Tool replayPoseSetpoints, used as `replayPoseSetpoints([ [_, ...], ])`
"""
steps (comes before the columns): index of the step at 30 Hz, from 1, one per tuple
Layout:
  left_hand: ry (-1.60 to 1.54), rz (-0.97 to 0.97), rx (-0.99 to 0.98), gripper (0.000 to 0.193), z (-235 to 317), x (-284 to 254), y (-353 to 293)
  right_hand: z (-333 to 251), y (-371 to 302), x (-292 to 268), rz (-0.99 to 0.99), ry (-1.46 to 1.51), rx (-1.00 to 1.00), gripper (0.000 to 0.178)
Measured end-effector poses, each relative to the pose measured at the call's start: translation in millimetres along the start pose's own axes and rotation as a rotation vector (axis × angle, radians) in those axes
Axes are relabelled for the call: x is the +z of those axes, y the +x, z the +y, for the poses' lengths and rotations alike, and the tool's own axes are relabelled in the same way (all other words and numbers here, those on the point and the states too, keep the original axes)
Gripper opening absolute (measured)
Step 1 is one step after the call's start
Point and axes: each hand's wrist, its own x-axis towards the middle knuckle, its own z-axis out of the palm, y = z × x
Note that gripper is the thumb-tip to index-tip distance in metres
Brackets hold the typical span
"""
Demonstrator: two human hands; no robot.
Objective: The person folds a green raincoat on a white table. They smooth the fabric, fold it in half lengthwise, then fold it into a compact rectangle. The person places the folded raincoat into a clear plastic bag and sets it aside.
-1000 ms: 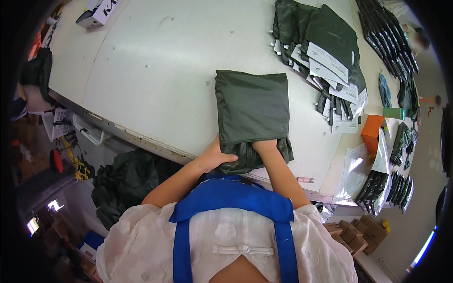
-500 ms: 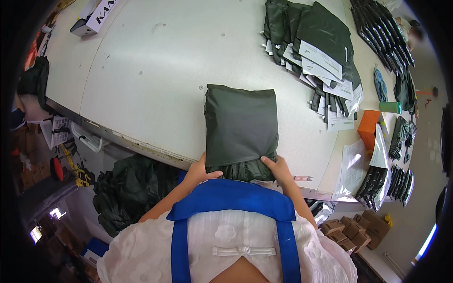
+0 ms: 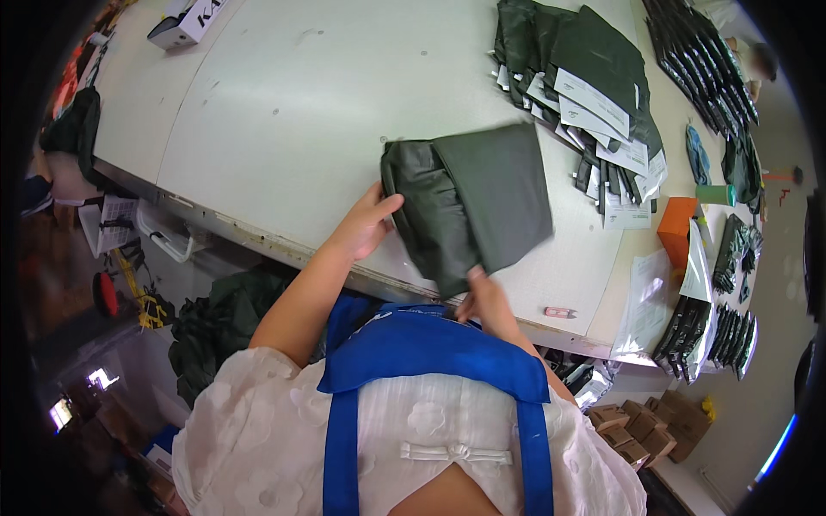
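A folded dark green fabric bundle [image 3: 508, 198] is turned at a slant over the near part of the white table, its smooth flap to the right and a gathered, looser part to the left. My left hand [image 3: 368, 225] is closed at the bundle's left edge, thumb on top, the other fingers partly hidden. At the near corner my right hand [image 3: 489, 305] pinches the fabric with the thumb above; its fingers are slightly blurred and partly underneath. Farther right lies a pile of similar dark green pieces [image 3: 598, 60] with white paper labels [image 3: 594, 99].
The white table [image 3: 258, 163] has its near edge close to my body. A small pinkish item [image 3: 560, 312] lies near that edge. To the right are an orange box [image 3: 677, 230], a green roll [image 3: 716, 194] and black packets [image 3: 681, 337]. Dark fabric [image 3: 215, 327] heaps below the table.
The bundle has rotated clockwise, its gathered part swinging from the near side to the left. My left hand has moved up along it; my right hand has shifted slightly left.
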Motion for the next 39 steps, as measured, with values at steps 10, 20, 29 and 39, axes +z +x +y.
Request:
replayPoseSetpoints([
  [10,0.877,0.123,0.229,0.046,-3.2,22.6,26.7,-142.2,95.4,1.3,0.257,-0.805,-0.871,0.069],
  [20,0.476,0.209,0.377,0.041,-29.1,40.8,-30.4,-142.3,45.7,-7.5,-0.119,-0.626,-0.838,0.072],
  [29,0.505,-0.070,-0.075,0.040,-12.2,13.4,-1.2,-150.7,56.1,-15.1,-0.137,-0.567,-0.480,0.068],
  [39,0.843,-0.486,-0.118,0.025,-33.0,11.0,25.3,-147.6,30.8,-23.4,-0.260,-0.333,-0.536,0.055],
])
